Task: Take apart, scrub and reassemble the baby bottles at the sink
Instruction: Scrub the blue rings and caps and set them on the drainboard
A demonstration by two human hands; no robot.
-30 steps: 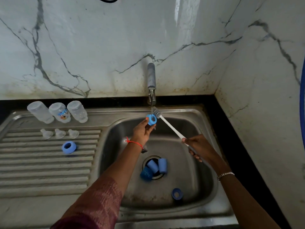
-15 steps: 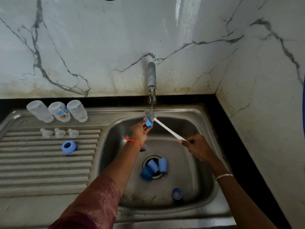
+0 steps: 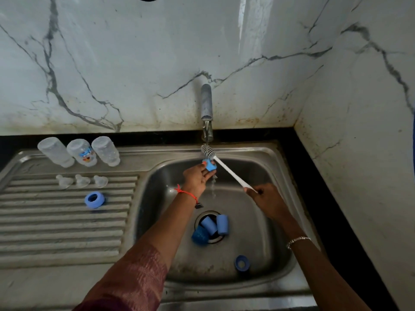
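My left hand (image 3: 197, 178) holds a small blue bottle ring (image 3: 210, 164) under the running tap (image 3: 206, 108). My right hand (image 3: 267, 200) grips the white handle of a bottle brush (image 3: 226, 168); its bristle head sits just above the ring, in the water stream. Three clear bottles (image 3: 83, 152) stand upside down at the back of the drainboard, with three clear teats (image 3: 82, 180) in a row before them and one blue ring (image 3: 94, 199) nearer me. Three blue caps (image 3: 212, 227) lie over the sink drain, and another blue ring (image 3: 242, 263) lies near the basin's front.
The steel sink basin (image 3: 265, 167) is wet, with a ribbed drainboard (image 3: 56, 225) to its left. Marble walls close the back and the right side, above a black counter strip (image 3: 318, 198).
The brush head has moved up and left, from beside the ring to just above it under the spout. My left hand has turned the ring and shifted slightly left.
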